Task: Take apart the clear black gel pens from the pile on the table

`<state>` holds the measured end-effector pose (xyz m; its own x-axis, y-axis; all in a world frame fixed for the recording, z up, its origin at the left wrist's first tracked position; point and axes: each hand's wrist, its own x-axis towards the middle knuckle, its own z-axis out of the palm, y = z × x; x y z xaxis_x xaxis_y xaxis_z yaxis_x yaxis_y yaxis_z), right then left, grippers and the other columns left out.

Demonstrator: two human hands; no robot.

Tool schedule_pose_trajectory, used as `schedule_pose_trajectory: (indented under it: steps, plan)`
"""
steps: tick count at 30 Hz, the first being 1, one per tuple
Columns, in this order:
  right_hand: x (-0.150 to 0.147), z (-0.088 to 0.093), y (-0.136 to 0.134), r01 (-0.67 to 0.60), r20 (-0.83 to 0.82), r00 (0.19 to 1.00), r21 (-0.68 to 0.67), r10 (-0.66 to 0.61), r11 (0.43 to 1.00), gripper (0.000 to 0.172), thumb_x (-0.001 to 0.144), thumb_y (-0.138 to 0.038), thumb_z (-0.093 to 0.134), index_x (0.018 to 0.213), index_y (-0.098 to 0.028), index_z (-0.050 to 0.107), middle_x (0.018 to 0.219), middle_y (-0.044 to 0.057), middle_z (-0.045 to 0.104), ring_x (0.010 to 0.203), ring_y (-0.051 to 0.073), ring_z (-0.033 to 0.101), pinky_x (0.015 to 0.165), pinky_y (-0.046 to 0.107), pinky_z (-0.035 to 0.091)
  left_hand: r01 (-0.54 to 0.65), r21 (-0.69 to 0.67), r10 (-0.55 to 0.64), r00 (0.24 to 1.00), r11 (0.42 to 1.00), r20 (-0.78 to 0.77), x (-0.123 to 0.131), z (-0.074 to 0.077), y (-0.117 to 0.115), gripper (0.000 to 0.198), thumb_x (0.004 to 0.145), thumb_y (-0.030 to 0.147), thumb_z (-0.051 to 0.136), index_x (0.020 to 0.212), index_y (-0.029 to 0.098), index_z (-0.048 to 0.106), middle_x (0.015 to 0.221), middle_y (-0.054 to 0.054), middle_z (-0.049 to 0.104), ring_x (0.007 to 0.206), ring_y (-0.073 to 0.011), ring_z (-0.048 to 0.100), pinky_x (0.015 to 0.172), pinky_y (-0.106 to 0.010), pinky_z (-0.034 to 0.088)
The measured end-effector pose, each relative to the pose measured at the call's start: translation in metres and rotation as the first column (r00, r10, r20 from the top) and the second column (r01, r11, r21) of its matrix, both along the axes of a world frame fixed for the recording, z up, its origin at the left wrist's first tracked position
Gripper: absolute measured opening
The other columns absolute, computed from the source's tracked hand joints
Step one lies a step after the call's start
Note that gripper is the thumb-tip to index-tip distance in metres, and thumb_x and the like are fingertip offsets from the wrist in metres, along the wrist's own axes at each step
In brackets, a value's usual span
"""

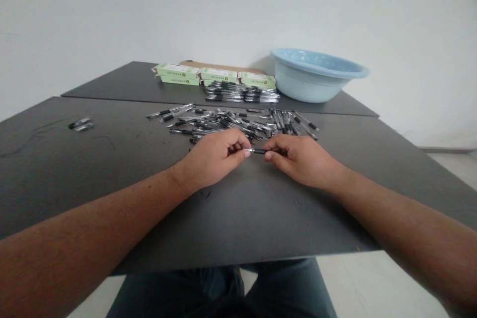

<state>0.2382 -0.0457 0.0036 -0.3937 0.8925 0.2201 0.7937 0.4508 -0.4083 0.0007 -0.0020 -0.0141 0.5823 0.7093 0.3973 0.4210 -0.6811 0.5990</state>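
Between my two hands lies a pen [259, 151] with a dark grip and a silvery tip, held level just above the table. My right hand [300, 159] is closed round its barrel. At the tip end, the thumb and fingers of my left hand [218, 156] are pinched together; whether a cap or other small part sits inside them is hidden. Right behind both hands spreads a loose heap of clear pens with black grips [223, 121], pointing various ways.
Neatly stacked pens [242, 93] lie farther back, before several green and white boxes [181, 73]. A light blue basin [313, 79] stands at the back right. A few small dark and clear pieces [81, 124] lie at left on the grey table [238, 223].
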Motion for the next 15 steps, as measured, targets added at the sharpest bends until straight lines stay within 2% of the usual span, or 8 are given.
schedule_pose_trajectory:
  steps: [10, 15]
  plan:
    - [0.0013, -0.0001, 0.0001, -0.028, 0.036, 0.999, 0.063, 0.026, 0.998, 0.015, 0.093, -0.027, 0.059, 0.104, -0.023, 0.068, 0.094, 0.001, 0.076, 0.084, 0.018, 0.069, 0.073, 0.027, 0.046, 0.007, -0.044, -0.006, 0.999, 0.999, 0.033, -0.0004, -0.0040, 0.0008, 0.016, 0.090, 0.032, 0.064, 0.101, 0.020, 0.066, 0.085, 0.000, 0.072, 0.076, -0.0146, 0.068, 0.072, -0.027, 0.051]
    - [0.0024, -0.0002, 0.0006, -0.044, 0.052, 0.998, 0.081, 0.040, 0.996, 0.016, 0.093, -0.026, 0.058, 0.104, -0.023, 0.069, 0.095, 0.001, 0.075, 0.085, 0.018, 0.069, 0.074, 0.027, 0.046, -0.001, -0.007, 0.001, 1.000, 1.000, 0.000, -0.0005, -0.0026, 0.0003, 0.014, 0.091, 0.030, 0.062, 0.097, 0.020, 0.068, 0.084, 0.001, 0.072, 0.076, -0.0144, 0.067, 0.072, -0.026, 0.050]
